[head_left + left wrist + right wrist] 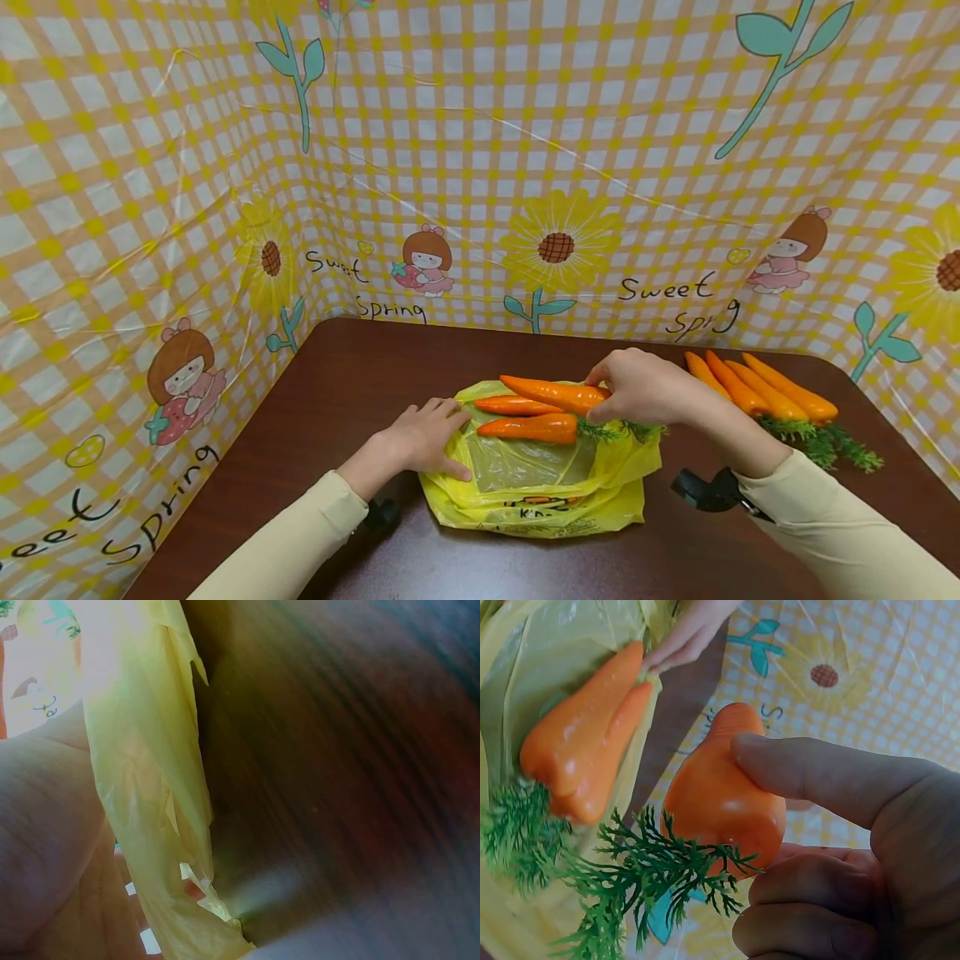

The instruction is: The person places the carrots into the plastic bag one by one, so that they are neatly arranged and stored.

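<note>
- Head view: left forearm reaches in from lower left, wrist low, the left hand [420,442] palm down at the left rim of the yellow bag [480,510].
- Left hand is relaxed, fingers spread and thumb apart, touching the plastic at that rim.
- Right forearm reaches in from lower right, wrist arched above the right side of the bag; the right hand [645,387] points leftward.
- Right hand grips one carrot, the held carrot [551,392], near its thick end; it lies roughly level over the bag's far side, tip to the left.
- Count, bag: two carrots, the far bag carrot [510,406] and the near bag carrot [528,428], tips left. One bag.
- Count, table [360,354]: four loose carrots [776,396] side by side at the right, with green tops [825,443] toward the person. Total seven carrots.
- Patterned cloth [465,167] stands behind and at both sides.
- Left wrist view: palm fills the left edge, a strip of the bag beside it, table blurred at right. Bag covers part of the fingers; firmness of contact cannot be told here.
- Right wrist view: thumb lies along the held carrot, other fingers curled beneath; its leaves [656,874] hang toward the bag.
- Two bag carrots lie against each other; left-hand fingers touch the bag edge beyond.
</note>
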A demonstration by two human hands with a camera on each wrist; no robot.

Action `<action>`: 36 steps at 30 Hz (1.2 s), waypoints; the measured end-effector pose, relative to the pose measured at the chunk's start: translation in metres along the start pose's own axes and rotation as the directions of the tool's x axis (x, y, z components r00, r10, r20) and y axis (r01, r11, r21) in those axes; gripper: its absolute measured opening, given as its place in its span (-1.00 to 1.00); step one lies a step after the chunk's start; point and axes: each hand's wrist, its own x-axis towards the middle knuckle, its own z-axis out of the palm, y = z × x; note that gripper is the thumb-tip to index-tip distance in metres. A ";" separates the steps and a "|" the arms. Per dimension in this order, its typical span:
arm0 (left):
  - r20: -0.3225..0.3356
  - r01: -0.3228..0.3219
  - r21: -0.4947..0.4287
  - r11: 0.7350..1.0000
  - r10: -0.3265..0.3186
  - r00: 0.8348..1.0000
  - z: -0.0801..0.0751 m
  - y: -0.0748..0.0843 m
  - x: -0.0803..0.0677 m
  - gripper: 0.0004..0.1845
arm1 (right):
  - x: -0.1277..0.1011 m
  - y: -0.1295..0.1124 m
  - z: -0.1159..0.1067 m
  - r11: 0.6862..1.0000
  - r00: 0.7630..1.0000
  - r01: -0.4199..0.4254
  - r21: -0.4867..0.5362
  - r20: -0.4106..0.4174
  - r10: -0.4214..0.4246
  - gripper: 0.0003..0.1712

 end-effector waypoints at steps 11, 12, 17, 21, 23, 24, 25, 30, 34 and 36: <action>-0.013 -0.013 0.000 1.000 0.013 1.000 0.000 0.001 -0.001 0.02 | 0.006 -0.016 0.020 1.000 1.000 0.010 -0.025 0.029 -0.010 -0.48; -0.014 -0.014 0.000 1.000 0.014 1.000 0.000 0.001 -0.001 0.02 | 0.007 -0.016 0.022 1.000 0.999 0.012 -0.027 0.031 -0.011 -0.50; -0.017 -0.013 0.000 1.000 0.013 1.000 -0.001 0.001 -0.002 0.03 | 0.010 -0.018 0.033 0.999 0.999 0.026 -0.040 0.032 -0.025 -0.77; -0.013 -0.008 0.003 1.000 0.008 1.000 -0.001 0.001 -0.002 0.03 | 0.012 -0.016 0.041 0.993 0.997 0.076 -0.088 0.003 -0.076 -0.81; -0.013 -0.007 0.004 1.000 0.007 1.000 0.000 0.001 -0.002 0.03 | 0.012 -0.015 0.046 0.989 0.994 0.102 -0.110 -0.012 -0.104 -0.80; -0.011 -0.007 0.004 1.000 0.007 1.000 0.000 0.001 -0.002 0.03 | 0.012 -0.014 0.048 0.988 0.994 0.106 -0.109 -0.015 -0.108 -0.82; -0.013 -0.008 0.003 1.000 0.008 1.000 -0.001 0.001 -0.001 0.03 | 0.012 -0.014 0.050 0.989 0.994 0.102 -0.108 -0.016 -0.104 -0.84; -0.013 -0.009 -0.009 1.000 0.009 1.000 -0.001 0.001 -0.001 0.04 | 0.013 -0.013 0.061 0.994 0.998 0.056 -0.092 -0.004 -0.056 -0.85; -0.014 -0.004 -0.007 1.000 0.004 1.000 0.000 0.001 -0.001 0.04 | 0.014 -0.013 0.068 0.994 0.999 0.034 -0.102 -0.006 -0.035 -0.82; -0.016 -0.002 -0.007 1.000 0.002 1.000 0.000 0.001 -0.001 0.03 | 0.014 -0.013 0.071 0.993 0.999 0.035 -0.109 -0.010 -0.036 -0.82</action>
